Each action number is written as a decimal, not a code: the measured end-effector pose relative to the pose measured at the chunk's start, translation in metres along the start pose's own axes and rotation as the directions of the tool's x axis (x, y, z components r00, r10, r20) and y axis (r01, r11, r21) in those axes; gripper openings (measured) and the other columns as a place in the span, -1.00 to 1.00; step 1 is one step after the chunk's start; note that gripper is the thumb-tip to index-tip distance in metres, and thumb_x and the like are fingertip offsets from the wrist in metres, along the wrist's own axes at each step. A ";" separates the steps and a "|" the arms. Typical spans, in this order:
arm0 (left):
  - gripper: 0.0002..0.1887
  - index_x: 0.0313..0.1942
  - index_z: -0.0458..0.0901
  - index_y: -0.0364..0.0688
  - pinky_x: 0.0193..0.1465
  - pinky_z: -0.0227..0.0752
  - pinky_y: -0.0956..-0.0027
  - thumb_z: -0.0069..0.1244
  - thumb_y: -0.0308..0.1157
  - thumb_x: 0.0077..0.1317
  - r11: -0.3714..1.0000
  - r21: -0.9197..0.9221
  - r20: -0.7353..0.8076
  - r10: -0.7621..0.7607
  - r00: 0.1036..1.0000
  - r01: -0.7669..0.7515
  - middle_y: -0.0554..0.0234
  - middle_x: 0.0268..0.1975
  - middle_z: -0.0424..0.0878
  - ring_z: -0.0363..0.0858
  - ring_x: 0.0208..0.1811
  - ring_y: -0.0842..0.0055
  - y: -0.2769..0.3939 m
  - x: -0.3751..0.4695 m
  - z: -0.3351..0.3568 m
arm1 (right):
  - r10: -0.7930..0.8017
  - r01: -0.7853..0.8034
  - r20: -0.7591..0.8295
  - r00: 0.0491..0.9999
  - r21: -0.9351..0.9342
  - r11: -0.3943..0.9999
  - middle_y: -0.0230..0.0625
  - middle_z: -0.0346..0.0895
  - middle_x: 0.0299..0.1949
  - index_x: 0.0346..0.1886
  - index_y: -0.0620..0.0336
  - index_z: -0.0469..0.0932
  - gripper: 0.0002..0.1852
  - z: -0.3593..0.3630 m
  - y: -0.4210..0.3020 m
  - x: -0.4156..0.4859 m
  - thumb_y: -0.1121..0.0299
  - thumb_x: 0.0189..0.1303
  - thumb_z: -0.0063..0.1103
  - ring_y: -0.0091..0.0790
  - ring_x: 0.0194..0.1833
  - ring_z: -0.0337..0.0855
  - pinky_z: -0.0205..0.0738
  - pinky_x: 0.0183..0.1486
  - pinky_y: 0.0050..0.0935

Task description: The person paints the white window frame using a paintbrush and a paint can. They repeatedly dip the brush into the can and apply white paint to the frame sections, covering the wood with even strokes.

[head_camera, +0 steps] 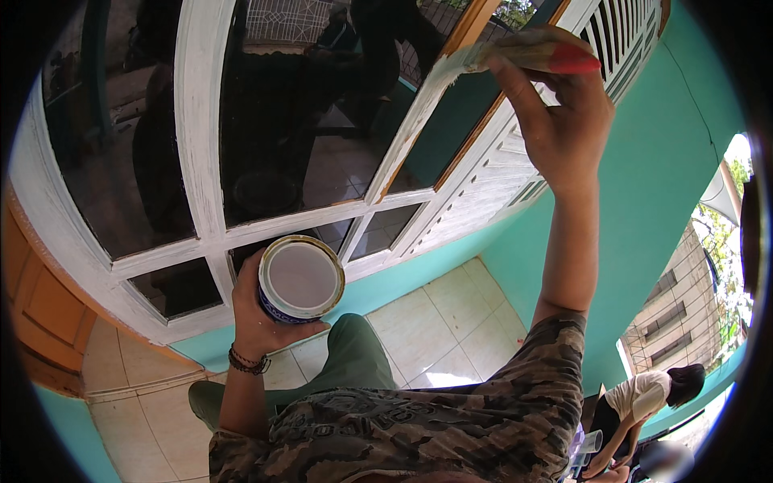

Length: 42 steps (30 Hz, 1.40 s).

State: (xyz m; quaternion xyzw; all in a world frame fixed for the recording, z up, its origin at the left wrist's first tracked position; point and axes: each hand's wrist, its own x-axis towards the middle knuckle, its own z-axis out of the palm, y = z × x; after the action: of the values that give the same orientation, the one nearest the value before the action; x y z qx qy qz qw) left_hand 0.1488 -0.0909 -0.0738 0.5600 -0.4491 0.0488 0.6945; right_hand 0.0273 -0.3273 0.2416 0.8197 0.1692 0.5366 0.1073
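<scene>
My right hand [561, 115], raised at the upper right, grips a paintbrush [537, 57] with a pale wooden handle and red end. Its bristles touch a window mullion [423, 121], white along its lower part and bare orange-brown wood above the brush. Low at centre left, my left hand [259, 314] holds an open paint can [302, 279] from its side and underneath. White paint lies in the can, and dried drips mark its rim. Around the dark glass panes [302, 133], the other frame bars [202, 121] carry streaky white paint.
White louvred shutters [483, 181] adjoin the frame at right, beside a turquoise wall [652, 151]. An orange wooden door [48, 308] stands at far left. Below are floor tiles [435, 326]. Another person [640, 392] bends over at lower right, near plastic cups [590, 442].
</scene>
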 end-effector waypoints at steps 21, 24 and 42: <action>0.22 0.31 0.32 -0.35 0.31 0.49 0.16 0.66 -0.02 -0.34 0.999 0.045 -0.076 -0.007 0.997 0.011 -0.04 0.19 0.62 0.64 0.21 0.24 0.008 -0.017 -0.002 | 0.320 -0.443 0.321 0.891 0.765 0.467 -0.09 0.68 -0.09 -0.01 0.33 0.52 -0.56 -0.009 -0.061 -0.075 0.71 0.04 0.49 -0.19 -0.04 0.77 0.70 0.04 -0.34; 0.20 0.34 0.37 -0.27 0.35 0.45 0.13 0.66 -0.09 -0.37 0.989 0.137 -0.028 -0.058 0.998 0.061 -0.03 0.23 0.60 0.61 0.25 0.15 0.018 -0.031 0.005 | 0.306 -0.507 0.408 0.860 0.746 0.432 -0.05 0.69 -0.11 -0.01 0.32 0.49 -0.52 0.003 -0.083 -0.112 0.72 0.00 0.52 -0.18 -0.03 0.77 0.72 0.01 -0.30; -0.04 0.31 0.40 -0.20 0.55 0.09 -0.11 0.52 -0.21 -0.14 0.940 0.340 -0.092 0.053 0.994 -0.019 -0.05 0.35 0.50 0.42 0.42 0.05 0.041 -0.066 0.019 | -0.098 -0.439 0.635 0.766 0.629 0.642 -0.15 0.74 -0.23 -0.11 0.25 0.60 -0.62 0.038 -0.143 -0.149 0.58 -0.01 0.57 -0.27 -0.20 0.81 0.70 -0.18 -0.41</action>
State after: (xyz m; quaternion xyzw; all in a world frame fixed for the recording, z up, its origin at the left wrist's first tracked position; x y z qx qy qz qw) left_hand 0.0755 -0.0630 -0.0894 0.6597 -0.4090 0.1657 0.6084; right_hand -0.0154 -0.2542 0.0497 0.9292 0.2456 0.1269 -0.2452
